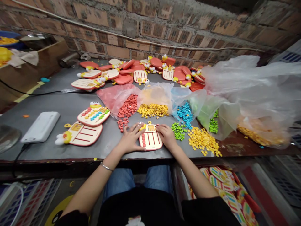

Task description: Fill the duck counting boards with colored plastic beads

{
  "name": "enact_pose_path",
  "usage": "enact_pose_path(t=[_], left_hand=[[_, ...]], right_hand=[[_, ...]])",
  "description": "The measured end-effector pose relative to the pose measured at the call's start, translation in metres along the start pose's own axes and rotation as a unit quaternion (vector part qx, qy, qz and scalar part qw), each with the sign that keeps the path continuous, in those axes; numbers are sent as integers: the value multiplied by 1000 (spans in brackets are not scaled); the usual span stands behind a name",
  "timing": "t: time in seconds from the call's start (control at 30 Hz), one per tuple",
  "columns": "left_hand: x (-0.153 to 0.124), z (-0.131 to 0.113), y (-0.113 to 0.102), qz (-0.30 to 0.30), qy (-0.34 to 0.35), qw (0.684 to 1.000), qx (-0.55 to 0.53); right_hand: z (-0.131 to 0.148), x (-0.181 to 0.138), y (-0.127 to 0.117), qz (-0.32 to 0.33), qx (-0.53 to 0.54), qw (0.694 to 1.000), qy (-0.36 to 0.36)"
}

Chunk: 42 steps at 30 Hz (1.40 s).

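Observation:
A cream toy board (154,142) with a red rim, slots and a yellow duck-like head lies flat before me. Red beads sit down its leftmost slot; the other slots look bare. My left hand (130,139) grips the board's left side, fingers at the top and thumb along the bottom edge. Bent over the upper right corner is my right hand (167,135), its fingertips drawn together; whatever they hold is too small to make out. Close by lie loose red beads (123,124), green beads (178,131) and yellow beads (203,140).
Bags of red (128,106), yellow (152,110) and blue beads (185,113) lie beyond the board. Boards (86,134) are stacked left, beside a white power bank (41,127). More boards (124,78) pile up by the brick wall. Plastic bags (256,84) fill the right.

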State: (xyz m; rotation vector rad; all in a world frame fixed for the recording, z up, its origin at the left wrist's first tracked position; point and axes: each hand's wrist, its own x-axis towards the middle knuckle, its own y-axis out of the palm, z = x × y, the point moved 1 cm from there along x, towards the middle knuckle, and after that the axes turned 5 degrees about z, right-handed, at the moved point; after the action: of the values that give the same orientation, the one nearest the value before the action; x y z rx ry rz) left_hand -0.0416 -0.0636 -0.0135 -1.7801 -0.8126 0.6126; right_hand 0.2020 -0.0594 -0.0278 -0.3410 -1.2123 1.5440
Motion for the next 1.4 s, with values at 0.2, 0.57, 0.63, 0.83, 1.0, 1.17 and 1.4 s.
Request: enact_pose_path(t=[0.2, 0.57, 0.63, 0.83, 1.0, 1.17, 1.4], left_hand=[[0, -1, -2, 7, -3, 1000, -6], [-1, 1, -3, 13, -6, 1000, -6], [-1, 0, -4, 16, -5, 1000, -7], [-1, -3, -7, 17, -9, 1000, -10], [-1, -3, -7, 17, -12, 1000, -15], [-1, -3, -7, 23, -12, 999, -23], [-1, -4, -7, 19, -14, 1000, -14]], right_hand=[[11, 0, 0, 17, 30, 999, -24], [42, 12, -1, 91, 128, 986, -62], [41, 10, -7, 140, 185, 970, -66], [-4, 50, -14, -22, 103, 991, 80], [-33, 87, 0, 62, -56, 990, 117], [-28, 71, -1, 24, 83, 992, 87], [-7, 35, -12, 25, 120, 992, 27]])
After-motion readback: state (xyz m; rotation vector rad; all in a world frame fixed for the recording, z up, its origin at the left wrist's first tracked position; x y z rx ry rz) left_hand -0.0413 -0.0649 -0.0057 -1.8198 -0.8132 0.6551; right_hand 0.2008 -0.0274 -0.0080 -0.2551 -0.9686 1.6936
